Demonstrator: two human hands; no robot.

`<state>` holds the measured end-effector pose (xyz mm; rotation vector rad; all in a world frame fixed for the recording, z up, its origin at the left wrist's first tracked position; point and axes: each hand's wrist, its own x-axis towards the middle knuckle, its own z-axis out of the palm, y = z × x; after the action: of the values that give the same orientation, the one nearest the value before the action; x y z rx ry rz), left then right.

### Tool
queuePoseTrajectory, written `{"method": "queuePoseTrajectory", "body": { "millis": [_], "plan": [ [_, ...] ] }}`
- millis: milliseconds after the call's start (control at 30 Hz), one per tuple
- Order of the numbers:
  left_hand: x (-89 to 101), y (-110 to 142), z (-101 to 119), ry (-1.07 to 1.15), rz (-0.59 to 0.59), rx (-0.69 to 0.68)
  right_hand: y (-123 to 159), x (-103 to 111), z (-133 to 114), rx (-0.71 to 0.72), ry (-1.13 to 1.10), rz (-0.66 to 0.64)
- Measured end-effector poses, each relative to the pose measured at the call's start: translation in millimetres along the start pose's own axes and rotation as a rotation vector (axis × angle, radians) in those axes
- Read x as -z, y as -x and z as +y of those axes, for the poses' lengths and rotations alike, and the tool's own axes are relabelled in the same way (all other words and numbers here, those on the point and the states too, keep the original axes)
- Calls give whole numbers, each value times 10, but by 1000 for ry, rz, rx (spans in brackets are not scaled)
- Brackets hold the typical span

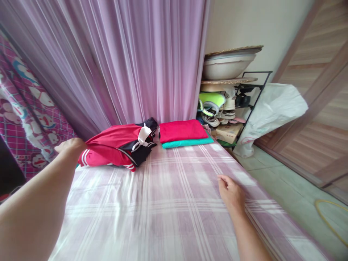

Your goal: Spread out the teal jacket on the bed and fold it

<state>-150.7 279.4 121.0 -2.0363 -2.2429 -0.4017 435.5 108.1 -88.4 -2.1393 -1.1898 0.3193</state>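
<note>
Red cloth, white stripes at the edges: a garment [108,139] lies loosely bunched at the far left of the bed [152,214], close to the curtain [136,58]. Its right end runs into dark cloth [141,156]; whether that is the same piece, cannot tell. White piece [145,135] on top at that end, with a thin pale strip curving off it.

Left hand [71,145]: arm stretched to the far left, hand meeting the garment's left end, where the red fabric narrows toward it. Fingers mostly hidden; whether they pinch the fabric, cannot tell.

Right hand [231,193]: low over the right side of the bed, near the edge, well apart from the garment. Fingers folded in loosely, thumb close against them. Contact with the sheet unclear.

Just right of the garment, a flat stack: red fold [182,131] on top, teal fold [187,143] beneath, showing along the near and right sides.

Far right, past the bed: rack [259,94] with shoes [227,114], lime visor [213,98] and carton [228,133]; pale basin [228,67] above. White bag [277,105] at its right. Patterned cloth [35,108] hangs far left.
</note>
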Motion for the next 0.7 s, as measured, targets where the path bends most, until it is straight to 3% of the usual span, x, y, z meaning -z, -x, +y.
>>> {"method": "queuePoseTrajectory", "body": {
  "millis": [67, 100, 133, 233, 267, 367, 467, 600, 700],
  "plan": [
    [-44, 65, 144, -107, 76, 224, -18, -13, 28, -4, 11, -22],
    [-71, 103, 280, -113, 123, 266, -26, -18, 41, -5, 18, -27],
    [-101, 140, 455, -125, 181, 222, -32, -23, 53, -7, 26, -32],
    [-241, 214, 1143, -147, 284, -86, -41, -26, 69, -6, 48, -40],
    [-314, 222, 1393, -159, 244, -198, -40, -24, 67, -5, 52, -41],
    [-627, 201, 2086, -156, 110, -345, -26, -17, 44, -17, 54, -53],
    [-1015, 137, 2593, -148, 2, -369, 10, -25, 14, -16, 44, -10],
    [-1451, 44, 2956, -146, -71, -344, 67, -50, -15, 36, 22, 89],
    [-1599, -3, 3060, -167, -109, -331, 87, -43, -43, 48, 1, 96]
  ]
}}
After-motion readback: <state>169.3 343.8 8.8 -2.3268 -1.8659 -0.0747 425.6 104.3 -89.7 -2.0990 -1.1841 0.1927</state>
